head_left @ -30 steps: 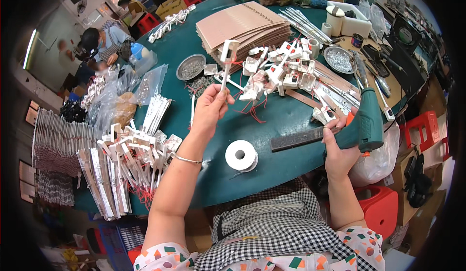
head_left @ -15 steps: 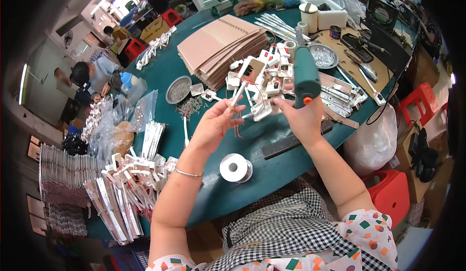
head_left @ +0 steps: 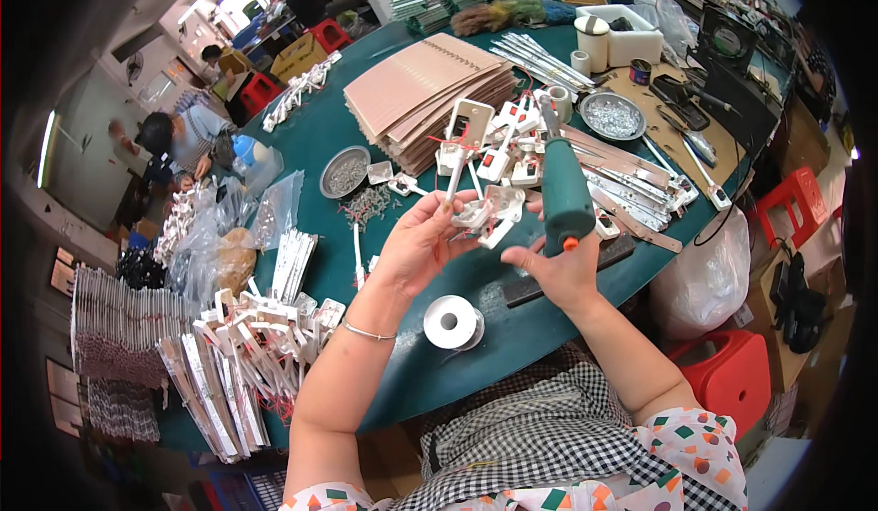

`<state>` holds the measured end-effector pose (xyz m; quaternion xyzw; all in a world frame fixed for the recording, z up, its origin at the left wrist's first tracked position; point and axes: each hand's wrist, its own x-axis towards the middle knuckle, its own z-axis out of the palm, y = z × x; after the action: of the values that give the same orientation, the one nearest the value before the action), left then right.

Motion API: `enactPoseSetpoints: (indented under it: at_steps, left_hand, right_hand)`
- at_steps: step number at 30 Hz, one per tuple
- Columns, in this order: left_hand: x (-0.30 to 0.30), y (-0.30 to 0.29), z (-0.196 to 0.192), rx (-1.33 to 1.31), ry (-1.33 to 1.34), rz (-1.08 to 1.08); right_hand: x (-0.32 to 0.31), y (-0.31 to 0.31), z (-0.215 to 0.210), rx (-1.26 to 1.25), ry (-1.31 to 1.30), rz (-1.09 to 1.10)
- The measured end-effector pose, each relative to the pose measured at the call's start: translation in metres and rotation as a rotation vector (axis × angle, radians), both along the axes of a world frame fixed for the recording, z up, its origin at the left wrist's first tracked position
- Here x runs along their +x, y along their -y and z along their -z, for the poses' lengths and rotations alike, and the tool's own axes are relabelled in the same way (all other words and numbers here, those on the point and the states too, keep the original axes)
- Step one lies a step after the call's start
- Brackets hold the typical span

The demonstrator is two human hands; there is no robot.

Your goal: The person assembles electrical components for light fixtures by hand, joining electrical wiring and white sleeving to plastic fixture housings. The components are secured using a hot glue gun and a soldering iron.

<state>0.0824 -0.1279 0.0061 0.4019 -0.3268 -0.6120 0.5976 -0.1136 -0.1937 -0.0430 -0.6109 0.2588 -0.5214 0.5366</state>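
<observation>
My left hand (head_left: 419,241) is closed around a white plastic stick (head_left: 455,180) whose upper end carries a boxy open housing (head_left: 469,125). Against the same fingers sits a white plastic shell (head_left: 494,211) with thin red wires. In my right hand (head_left: 565,278) is a green electric screwdriver (head_left: 568,193); its orange end is toward me and its tip points away. The right thumb sticks out to the left, near the shell but apart from it; the other fingers are mostly hidden behind the tool. Beyond both hands lies a heap of white housings (head_left: 526,136) with red parts.
A solder-like wire spool (head_left: 451,322) stands near the table's front edge. A screw dish (head_left: 346,172), stacked pinkish boards (head_left: 425,90) and a dish of small clear parts (head_left: 613,115) lie farther off. More white assemblies (head_left: 265,337) are piled at left. A red stool (head_left: 727,378) stands at right.
My right hand and the screwdriver have come down toward me. The left hand has turned and shifted slightly right, and the white shell now shows against its fingers. The view has shifted slightly.
</observation>
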Motion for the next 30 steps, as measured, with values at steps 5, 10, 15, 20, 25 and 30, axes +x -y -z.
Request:
enactPoseSetpoints:
  at_steps: [5, 10, 15, 20, 25, 30]
  left_hand:
    - [-0.006, 0.001, 0.003, 0.007, 0.028, -0.002]
    - [-0.009, -0.003, 0.01, -0.069, 0.145, -0.072]
    - [-0.012, -0.005, 0.003, 0.022, 0.368, -0.297]
    - [-0.016, -0.01, 0.007, 0.009, 0.378, -0.248]
    - [-0.037, -0.006, -0.008, 0.091, 0.18, -0.193]
    - [-0.051, -0.003, -0.015, 0.047, 0.104, -0.291]
  right_hand:
    - [0.01, -0.014, 0.008, -0.04, 0.024, 0.012]
    - [0.018, -0.019, -0.004, -0.075, 0.123, 0.005]
    - [0.005, -0.011, -0.023, -0.025, 0.298, 0.078]
    - [0.009, -0.011, -0.029, -0.006, 0.395, 0.113]
    - [0.017, -0.02, -0.028, -0.008, 0.373, -0.018]
    - [0.022, -0.016, -0.014, -0.054, 0.323, -0.066]
